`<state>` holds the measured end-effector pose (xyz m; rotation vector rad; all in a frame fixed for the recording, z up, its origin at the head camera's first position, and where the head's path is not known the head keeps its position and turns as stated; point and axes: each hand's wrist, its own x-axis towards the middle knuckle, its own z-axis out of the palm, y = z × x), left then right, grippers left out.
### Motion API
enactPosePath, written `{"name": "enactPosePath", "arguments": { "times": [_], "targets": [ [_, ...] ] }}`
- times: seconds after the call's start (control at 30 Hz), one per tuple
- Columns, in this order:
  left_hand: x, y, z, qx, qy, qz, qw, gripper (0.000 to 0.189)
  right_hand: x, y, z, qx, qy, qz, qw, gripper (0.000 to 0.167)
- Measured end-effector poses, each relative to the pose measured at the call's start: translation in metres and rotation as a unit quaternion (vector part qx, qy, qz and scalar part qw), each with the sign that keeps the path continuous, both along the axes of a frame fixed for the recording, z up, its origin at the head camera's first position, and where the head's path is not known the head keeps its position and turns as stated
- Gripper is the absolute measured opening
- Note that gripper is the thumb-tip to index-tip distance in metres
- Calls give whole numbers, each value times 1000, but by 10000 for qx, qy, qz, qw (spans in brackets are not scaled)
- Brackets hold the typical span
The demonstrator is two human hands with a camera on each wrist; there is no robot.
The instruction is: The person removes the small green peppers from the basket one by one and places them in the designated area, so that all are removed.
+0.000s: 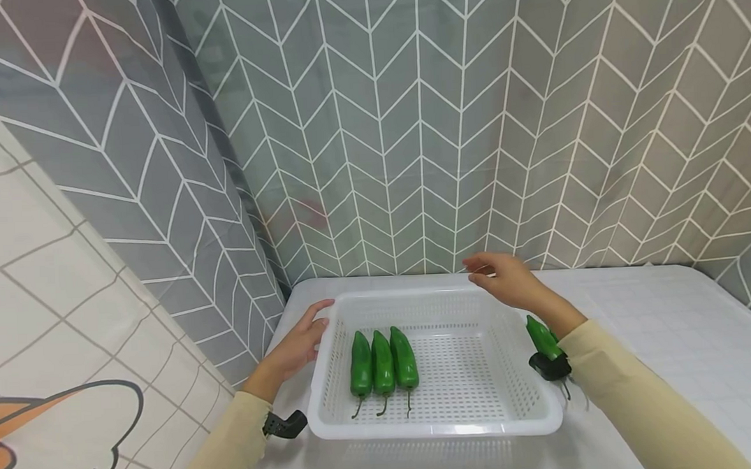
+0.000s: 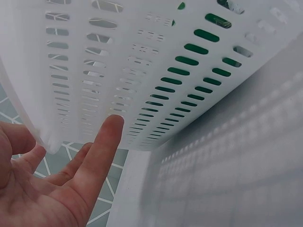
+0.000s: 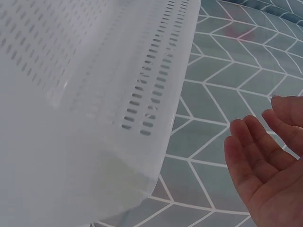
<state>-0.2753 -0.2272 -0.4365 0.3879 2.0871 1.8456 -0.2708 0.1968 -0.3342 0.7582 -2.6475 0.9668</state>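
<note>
A white perforated plastic basket [image 1: 434,430] stands on the table with three green peppers [image 1: 383,363] side by side in its left half, stems toward the front. My left hand [image 1: 301,344] is at the basket's left side, fingers extended. In the left wrist view, one straight fingertip of that hand [image 2: 75,175] is right at the slotted outer wall, while other fingers are near the rim. Above the back right corner of the basket, my right hand [image 1: 503,279] holds nothing; its fingers are loosely bent in the right wrist view [image 3: 270,165].
Right of the basket lies another green pepper [image 1: 543,335], partly hidden by the right wrist camera [image 1: 550,367], with stems showing below it. A white table [image 1: 669,340] extends to the right. Grey patterned curtain [image 1: 408,121] hangs behind and to the left.
</note>
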Motion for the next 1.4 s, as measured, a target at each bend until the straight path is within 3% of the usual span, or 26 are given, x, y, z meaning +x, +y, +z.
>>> {"name": "enactPosePath", "arguments": {
  "times": [0.63, 1.4],
  "targets": [
    [0, 1, 2, -52, 4, 49, 10000, 47, -5, -28, -9, -83, -258, 290, 9992, 29],
    [-1, 1, 1, -47, -54, 66, 10000, 47, -9, -65, -26, 327, -713, 632, 9949, 25]
  ]
}}
